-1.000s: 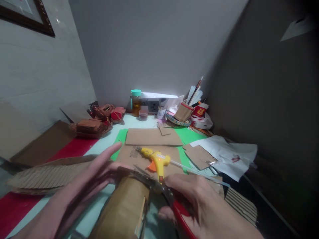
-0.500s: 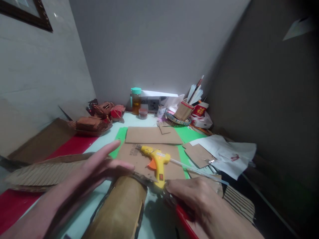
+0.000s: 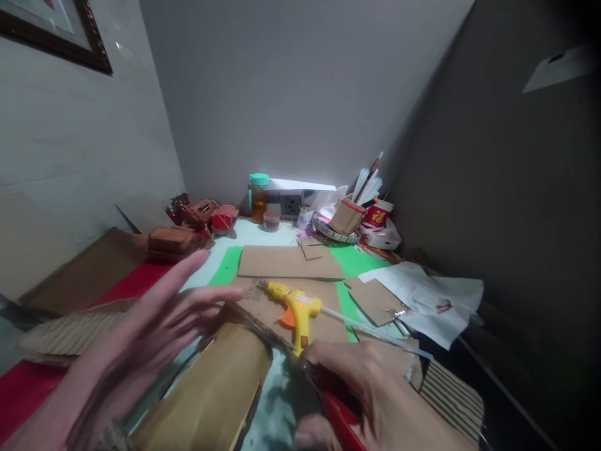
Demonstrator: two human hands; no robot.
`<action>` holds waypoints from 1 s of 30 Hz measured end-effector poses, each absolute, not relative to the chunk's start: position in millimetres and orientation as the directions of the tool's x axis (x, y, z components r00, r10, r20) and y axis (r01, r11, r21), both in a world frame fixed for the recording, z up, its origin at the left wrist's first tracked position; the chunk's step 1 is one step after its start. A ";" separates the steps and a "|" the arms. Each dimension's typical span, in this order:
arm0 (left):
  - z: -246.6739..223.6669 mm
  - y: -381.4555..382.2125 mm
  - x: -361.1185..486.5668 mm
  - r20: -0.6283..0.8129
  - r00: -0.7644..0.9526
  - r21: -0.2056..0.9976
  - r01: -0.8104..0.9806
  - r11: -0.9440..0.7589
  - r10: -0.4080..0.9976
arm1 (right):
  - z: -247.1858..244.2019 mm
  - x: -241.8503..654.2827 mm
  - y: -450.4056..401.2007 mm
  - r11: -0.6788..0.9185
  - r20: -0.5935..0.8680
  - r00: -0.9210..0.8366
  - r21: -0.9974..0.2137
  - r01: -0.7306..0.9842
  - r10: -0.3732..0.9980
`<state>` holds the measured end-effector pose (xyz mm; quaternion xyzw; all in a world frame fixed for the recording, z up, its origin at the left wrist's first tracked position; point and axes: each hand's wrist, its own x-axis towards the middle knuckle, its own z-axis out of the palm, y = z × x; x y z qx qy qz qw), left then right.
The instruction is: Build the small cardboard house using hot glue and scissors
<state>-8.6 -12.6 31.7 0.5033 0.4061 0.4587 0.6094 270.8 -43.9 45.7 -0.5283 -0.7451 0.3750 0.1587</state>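
My right hand point(image 3: 361, 382) is closed around the red handle of what look like scissors point(image 3: 345, 419). Their dark metal blade stretches left to the far end of a curved brown cardboard piece point(image 3: 211, 388), which has dark edges and lies in front of me. Fingers extended and apart, my left hand point(image 3: 173, 319) is beside that piece's far left end; whether it touches it I cannot tell. Just beyond the blade, a yellow hot glue gun point(image 3: 300, 310) with an orange trigger and a clear glue stick lies on flat cardboard point(image 3: 323, 307).
Left are a ridged cardboard piece point(image 3: 61, 332) and brown models point(image 3: 171, 240). At the back stand a teal-lidded bottle point(image 3: 258, 200) and a pen holder point(image 3: 347, 216) in a shallow basket. White paper point(image 3: 436, 300) and cardboard scraps point(image 3: 375, 297) are on the right.
My left hand has shifted slightly left, its fingers lifted further from the blade. The curved cardboard has moved left and tilted. The right hand with its tool has moved slightly left.
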 end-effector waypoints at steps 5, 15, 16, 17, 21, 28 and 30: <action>36.8 -15.1 1.2 -0.118 0.149 0.985 -0.110 0.135 0.982 | 52.5 272.2 -42.6 0.103 -0.199 -0.371 -0.749 0.654 0.907; 36.3 -17.0 -2.4 -0.042 0.192 0.997 -0.055 0.054 0.980 | 49.5 278.7 -42.0 0.141 -0.227 -0.426 -0.723 0.676 0.876; 34.7 -16.1 -4.1 -0.032 0.206 0.998 -0.053 0.044 0.978 | 49.4 278.4 -42.4 0.141 -0.215 -0.406 -0.714 0.686 0.888; 32.5 -15.0 -6.4 -0.022 0.220 0.998 -0.057 0.036 0.975 | 49.5 277.7 -42.6 0.143 -0.195 -0.382 -0.704 0.696 0.903; 17.4 -8.0 -21.0 -0.008 0.294 0.990 -0.131 0.049 0.956 | 51.5 273.2 -41.3 0.155 -0.145 -0.339 -0.682 0.715 0.930; 4.0 0.8 -34.2 0.083 0.403 0.983 -0.184 -0.008 0.912 | 54.7 275.6 -40.8 0.119 -0.206 -0.358 -0.699 0.705 0.911; 11.9 -2.0 -27.7 0.079 0.398 0.994 -0.104 -0.041 0.914 | 53.7 278.6 -41.9 0.147 -0.198 -0.376 -0.684 0.715 0.905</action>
